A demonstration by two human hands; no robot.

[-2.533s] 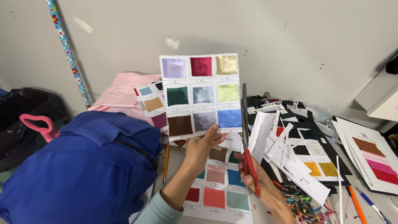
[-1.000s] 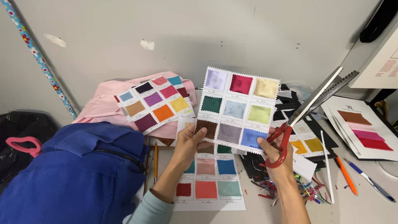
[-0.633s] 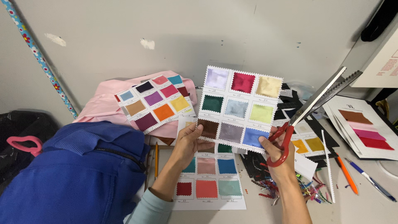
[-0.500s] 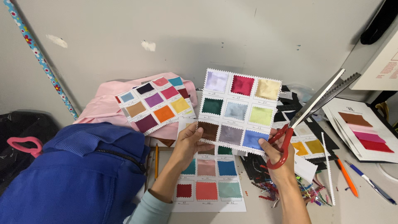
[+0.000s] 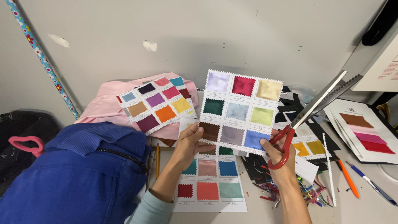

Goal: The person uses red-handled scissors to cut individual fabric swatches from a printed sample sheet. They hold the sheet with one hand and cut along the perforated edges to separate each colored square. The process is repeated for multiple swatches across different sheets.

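Observation:
I hold up a white swatch card (image 5: 239,110) with zigzag edges and a grid of coloured fabric squares. My left hand (image 5: 191,139) pinches its lower left corner. My right hand (image 5: 278,152) grips red-handled pinking shears (image 5: 316,108), blades pointing up to the right, and its thumb touches the card's lower right corner. Below the card, flat on the table, lies another swatch sheet (image 5: 209,180) with teal, pink, blue and red squares.
A third swatch card (image 5: 156,103) rests on pink fabric (image 5: 103,108). A blue zipped bag (image 5: 70,170) fills the left. More swatch sheets (image 5: 365,132), an orange pen (image 5: 347,178), a blue pen (image 5: 371,188), a pencil (image 5: 157,159) and fabric scraps (image 5: 306,191) lie right.
The view has swung left to right, so the card sits more central. My right hand brought the shears up from pointing down to blades raised at the card's right corner.

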